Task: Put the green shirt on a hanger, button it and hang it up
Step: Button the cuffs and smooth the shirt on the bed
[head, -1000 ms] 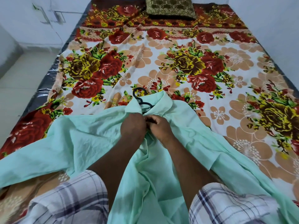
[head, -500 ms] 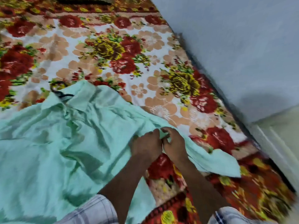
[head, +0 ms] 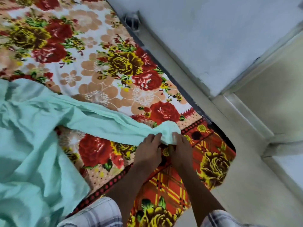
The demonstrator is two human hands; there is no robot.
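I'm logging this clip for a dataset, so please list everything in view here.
green shirt: one, mint green, rumpled on the left of the bed, one sleeve stretched out to the right
bedspread: one, white with red, yellow and tan flowers and a red checked border, covering the bed
bed edge: one, dark, strip between bedspread and wall
wall: one, pale grey, upper right
floor: one, cream, lower right
checked garment: one, white and grey, worn by the person, bottom edge
left hand: one, pinches the sleeve's end
right hand: one, pinches the same end, beside the left
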